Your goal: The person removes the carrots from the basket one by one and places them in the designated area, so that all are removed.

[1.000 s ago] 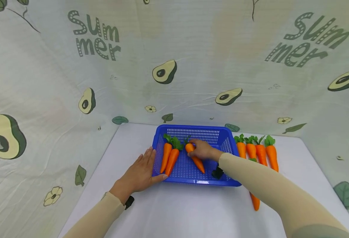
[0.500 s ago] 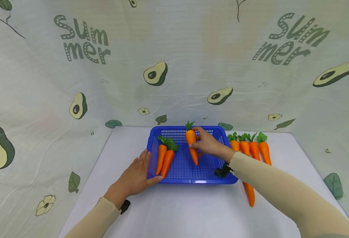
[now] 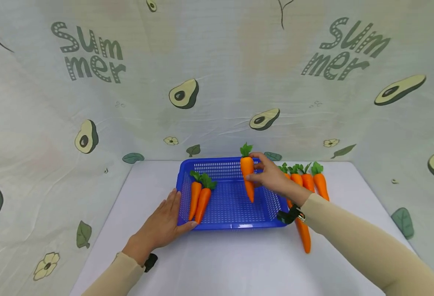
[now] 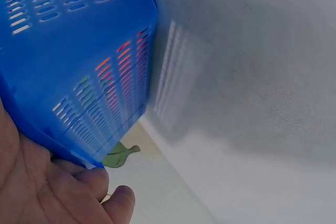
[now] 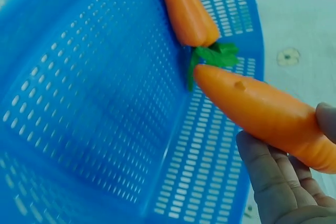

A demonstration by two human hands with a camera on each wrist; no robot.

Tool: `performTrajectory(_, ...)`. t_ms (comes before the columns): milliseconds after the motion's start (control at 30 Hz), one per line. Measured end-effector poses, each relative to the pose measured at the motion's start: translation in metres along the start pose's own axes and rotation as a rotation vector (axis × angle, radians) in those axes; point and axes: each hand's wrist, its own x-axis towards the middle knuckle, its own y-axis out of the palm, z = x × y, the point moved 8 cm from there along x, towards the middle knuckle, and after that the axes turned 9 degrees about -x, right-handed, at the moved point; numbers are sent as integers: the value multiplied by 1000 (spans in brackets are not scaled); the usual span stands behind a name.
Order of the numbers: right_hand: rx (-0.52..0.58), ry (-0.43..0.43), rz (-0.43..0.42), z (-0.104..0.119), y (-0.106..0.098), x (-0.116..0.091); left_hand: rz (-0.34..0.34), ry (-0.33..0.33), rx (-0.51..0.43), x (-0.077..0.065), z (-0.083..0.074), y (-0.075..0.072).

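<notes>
My right hand [image 3: 272, 176] pinches an orange carrot [image 3: 247, 170] with a green leafy top, held tip down over the right half of a blue perforated basket [image 3: 235, 225]. The right wrist view shows this carrot [image 5: 262, 109] between thumb and fingers. Two more carrots [image 3: 203, 204] lie side by side in the basket's left end, leaves toward the back. My left hand [image 3: 159, 225] rests with straight fingers along the basket's left rim, its thumb at the front corner. In the left wrist view that hand [image 4: 58, 187] touches the rim of the basket [image 4: 47, 72].
Several carrots [image 3: 321, 186] lie in a row on the white table [image 3: 224, 263] right of the basket, partly hidden by the right forearm. Nearer the front, another carrot [image 3: 303, 236] sticks out below the forearm. A printed cloth [image 3: 217, 53] hangs behind and beside the table.
My right hand has lifted the carrot from the basket floor, turned it more upright and carried it rightward. The left hand stays on the rim. The head view has shifted slightly.
</notes>
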Motion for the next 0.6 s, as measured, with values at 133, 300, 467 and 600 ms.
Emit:
performTrajectory(133,21,2,-44,-6,-16,-8,-4,0,-5,0,0,0)
performTrajectory(300,45,23,-91,-12,-32,-19,-18,10,-1,1,0,-1)
performTrajectory(467,58,61,-115,-20,-46,-31,-24,18,-6,1,0,0)
performTrajectory(600,45,85,-138,-27,-58,-43,-16,16,-8,1,0,2)
